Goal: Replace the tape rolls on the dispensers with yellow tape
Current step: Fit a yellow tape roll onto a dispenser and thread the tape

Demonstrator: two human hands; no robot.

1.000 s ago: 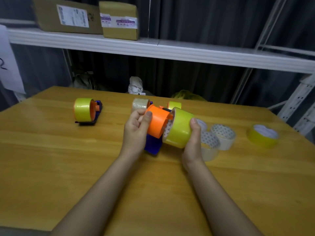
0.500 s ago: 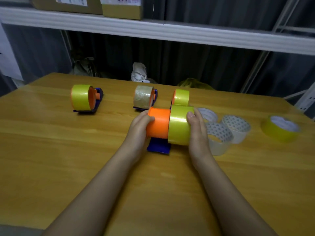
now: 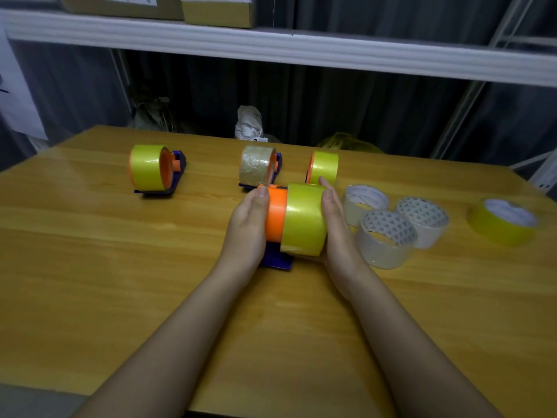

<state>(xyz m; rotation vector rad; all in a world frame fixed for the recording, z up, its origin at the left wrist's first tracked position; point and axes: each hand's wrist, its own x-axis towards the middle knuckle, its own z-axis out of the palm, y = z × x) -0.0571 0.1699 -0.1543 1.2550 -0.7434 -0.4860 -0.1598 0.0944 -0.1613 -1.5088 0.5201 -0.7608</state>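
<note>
Yellow tape [image 3: 304, 218] (axis sideways) half-seated on orange hub [image 3: 275, 215].

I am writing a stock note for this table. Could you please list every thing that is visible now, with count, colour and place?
Dispensers with yellow tape: 3, blue and orange; far left, far centre-right, and between the hands.
Dispenser with clear tape: 1, far centre.
Loose clear rolls: 3, right of the hands.
Loose yellow roll: 1, lying flat, far right.
Table: 1, wooden.
Shelf: 1, white, behind, with cardboard boxes.
Left hand: on the orange hub.
Right hand: pressing the yellow roll.
</note>
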